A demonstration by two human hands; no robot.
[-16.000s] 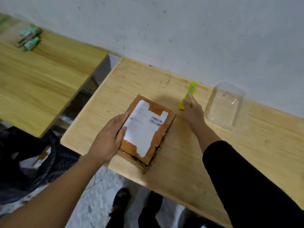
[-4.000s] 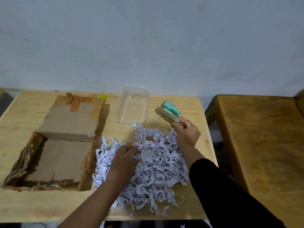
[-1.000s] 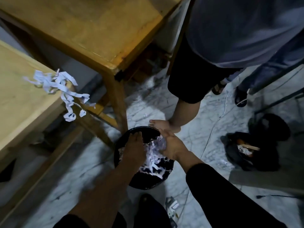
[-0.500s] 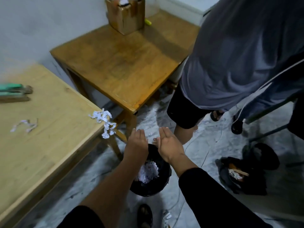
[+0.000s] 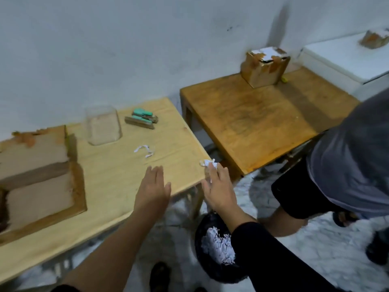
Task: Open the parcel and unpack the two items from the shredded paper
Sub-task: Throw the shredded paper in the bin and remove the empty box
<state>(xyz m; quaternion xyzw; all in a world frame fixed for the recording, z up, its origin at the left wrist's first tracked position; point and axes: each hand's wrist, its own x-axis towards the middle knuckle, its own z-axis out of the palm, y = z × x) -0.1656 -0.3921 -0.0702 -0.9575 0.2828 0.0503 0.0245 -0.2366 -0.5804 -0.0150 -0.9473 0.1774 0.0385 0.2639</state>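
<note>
The opened cardboard parcel (image 5: 40,182) lies flat and empty at the left of the light wooden table (image 5: 117,171). The two unpacked items (image 5: 142,119), teal and brown, lie side by side near the table's back edge. My left hand (image 5: 152,190) hovers flat over the table's front edge, fingers apart, holding nothing. My right hand (image 5: 219,186) reaches to the table's right corner, its fingertips touching a small clump of shredded paper (image 5: 207,163). A few loose strips (image 5: 145,150) lie mid-table. Most of the shredded paper (image 5: 217,245) sits in a black bin (image 5: 202,228) on the floor.
A clear plastic container (image 5: 103,125) stands behind the strips. A darker wooden table (image 5: 252,123) to the right carries a taped cardboard box (image 5: 264,67). Another person (image 5: 349,165) in a grey shirt and black shorts stands at the right, close to the bin.
Both hands have risen from the bin to the table's edge. My right hand now reaches the paper clump at the corner, and my view has lifted toward the table.
</note>
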